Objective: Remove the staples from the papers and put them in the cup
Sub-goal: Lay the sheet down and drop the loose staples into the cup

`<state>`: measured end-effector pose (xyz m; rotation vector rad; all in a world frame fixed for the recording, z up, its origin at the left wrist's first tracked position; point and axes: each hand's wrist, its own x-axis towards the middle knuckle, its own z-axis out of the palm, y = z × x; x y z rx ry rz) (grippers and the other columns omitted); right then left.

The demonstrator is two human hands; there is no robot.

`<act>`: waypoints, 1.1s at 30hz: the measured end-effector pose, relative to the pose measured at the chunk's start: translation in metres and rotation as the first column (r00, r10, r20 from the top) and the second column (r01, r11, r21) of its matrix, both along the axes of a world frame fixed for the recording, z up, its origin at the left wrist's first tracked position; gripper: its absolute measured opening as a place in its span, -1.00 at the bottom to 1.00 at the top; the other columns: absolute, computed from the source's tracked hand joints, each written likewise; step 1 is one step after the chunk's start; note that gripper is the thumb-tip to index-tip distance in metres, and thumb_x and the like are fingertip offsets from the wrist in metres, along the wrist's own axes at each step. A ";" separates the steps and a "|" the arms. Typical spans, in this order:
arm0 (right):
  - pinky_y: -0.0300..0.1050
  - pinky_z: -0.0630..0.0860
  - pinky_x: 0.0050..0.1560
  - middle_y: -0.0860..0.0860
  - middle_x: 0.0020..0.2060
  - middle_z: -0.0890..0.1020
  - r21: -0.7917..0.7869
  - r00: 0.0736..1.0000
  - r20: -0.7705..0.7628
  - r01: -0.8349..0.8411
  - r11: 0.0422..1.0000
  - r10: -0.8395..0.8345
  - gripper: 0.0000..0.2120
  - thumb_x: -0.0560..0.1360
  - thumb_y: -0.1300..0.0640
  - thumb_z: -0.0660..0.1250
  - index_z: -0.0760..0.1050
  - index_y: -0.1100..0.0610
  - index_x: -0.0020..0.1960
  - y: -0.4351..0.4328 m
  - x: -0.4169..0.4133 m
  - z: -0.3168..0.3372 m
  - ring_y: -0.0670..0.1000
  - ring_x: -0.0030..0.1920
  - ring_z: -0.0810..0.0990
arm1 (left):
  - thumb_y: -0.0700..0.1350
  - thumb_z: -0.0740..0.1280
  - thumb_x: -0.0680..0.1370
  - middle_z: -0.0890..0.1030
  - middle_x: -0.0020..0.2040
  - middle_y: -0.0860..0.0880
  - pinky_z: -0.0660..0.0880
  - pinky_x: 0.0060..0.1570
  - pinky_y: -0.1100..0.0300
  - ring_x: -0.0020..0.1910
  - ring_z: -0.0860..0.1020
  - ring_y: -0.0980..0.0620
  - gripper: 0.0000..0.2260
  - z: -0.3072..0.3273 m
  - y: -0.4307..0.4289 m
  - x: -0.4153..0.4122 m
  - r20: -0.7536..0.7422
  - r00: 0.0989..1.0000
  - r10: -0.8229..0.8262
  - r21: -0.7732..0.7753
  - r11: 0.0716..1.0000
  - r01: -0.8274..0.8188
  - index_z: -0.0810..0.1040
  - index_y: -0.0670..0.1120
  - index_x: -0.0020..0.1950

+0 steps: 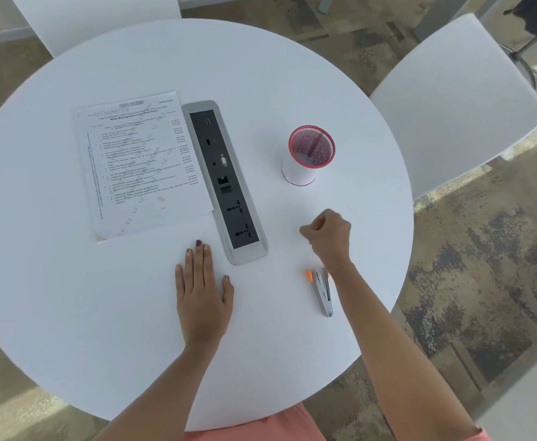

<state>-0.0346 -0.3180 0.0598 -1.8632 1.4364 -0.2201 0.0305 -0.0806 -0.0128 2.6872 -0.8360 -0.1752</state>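
the right hand (327, 232) is pinching its fingers narrow between stapler (322, 292) and mesh cup (311, 154), contents too small to tell; any staple could be slipping out, while the left hand (201, 294) is lying flat, fingers together

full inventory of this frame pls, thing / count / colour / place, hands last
table: 1, white, round, fills the view
papers: 1 printed set, white with black text, far left of table, right edge against the power strip
power strip: 1, black panel in silver frame, set in table centre
cup: 1, red mesh with white lower part, upright, right of the strip
staple remover: 1, silver with orange tip, near right of table, beside the right forearm
chairs: 2, white, beyond the table
left hand: 1, flat on table, fingers spread
right hand: 1, grip closed in a pinch between cup and staple remover; contents too small to tell
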 end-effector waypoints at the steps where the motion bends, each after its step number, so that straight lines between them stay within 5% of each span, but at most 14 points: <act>1: -0.19 0.35 -0.43 0.14 -0.39 0.51 0.009 0.999 0.041 0.026 1.000 -0.026 -0.88 0.28 0.29 0.34 0.38 0.23 -0.29 -0.006 0.002 0.006 0.10 -0.37 0.45 | -0.01 0.06 0.62 0.16 0.62 -0.10 0.08 0.58 -0.06 0.60 0.15 -0.09 -0.43 0.000 0.000 0.000 0.000 1.000 -0.001 -0.001 1.000 0.001 0.13 -0.19 0.60; 4: -0.38 0.29 -0.57 0.07 -0.44 0.51 -0.021 0.988 0.124 0.093 0.995 -0.090 -0.87 0.31 0.27 0.35 0.39 0.20 -0.25 -0.025 0.012 0.027 0.12 -0.39 0.54 | 0.00 0.06 0.62 0.16 0.62 -0.10 0.07 0.58 -0.05 0.60 0.15 -0.09 -0.43 0.000 0.000 0.000 -0.001 1.000 -0.001 0.001 1.000 0.001 0.13 -0.19 0.60; 10: -0.45 0.36 -0.43 0.09 -0.37 0.64 -0.225 0.956 0.286 0.127 0.966 -0.059 -0.89 0.35 0.31 0.30 0.49 0.17 -0.15 -0.057 0.042 0.054 0.17 -0.30 0.67 | -0.01 0.07 0.61 0.17 0.62 -0.11 0.08 0.57 -0.05 0.60 0.15 -0.09 -0.43 0.000 0.000 0.000 -0.001 1.000 0.002 0.001 1.000 -0.002 0.14 -0.20 0.60; 17: -0.08 0.58 -0.20 0.17 -0.26 0.69 -0.254 0.981 0.091 -0.142 0.957 0.170 -0.93 0.40 0.34 0.35 0.59 0.24 -0.16 -0.055 0.051 0.042 0.16 -0.27 0.65 | -0.02 0.08 0.61 0.17 0.62 -0.11 0.10 0.57 -0.07 0.60 0.15 -0.09 -0.43 0.001 0.000 0.000 0.002 1.000 -0.001 0.000 1.000 0.001 0.14 -0.20 0.60; 25: -0.05 0.55 -0.18 0.10 -0.28 0.68 -0.142 0.961 -0.094 -0.271 0.952 0.259 -0.93 0.41 0.35 0.36 0.61 0.25 -0.19 0.012 0.002 -0.018 0.11 -0.25 0.62 | -0.01 0.06 0.61 0.18 0.61 -0.12 0.12 0.56 -0.09 0.60 0.16 -0.10 -0.43 -0.001 0.000 0.000 -0.001 1.000 0.000 0.010 1.000 0.000 0.15 -0.20 0.59; 33: 0.02 0.39 -0.33 0.17 -0.24 0.61 -0.239 0.904 -0.315 -0.371 0.897 0.290 -0.88 0.42 0.42 0.25 0.54 0.29 -0.20 0.023 0.005 -0.022 0.18 -0.29 0.52 | 0.00 0.05 0.62 0.17 0.62 -0.12 0.10 0.57 -0.08 0.60 0.15 -0.10 -0.43 -0.001 0.001 0.000 0.000 1.000 -0.005 0.013 1.000 0.005 0.13 -0.20 0.60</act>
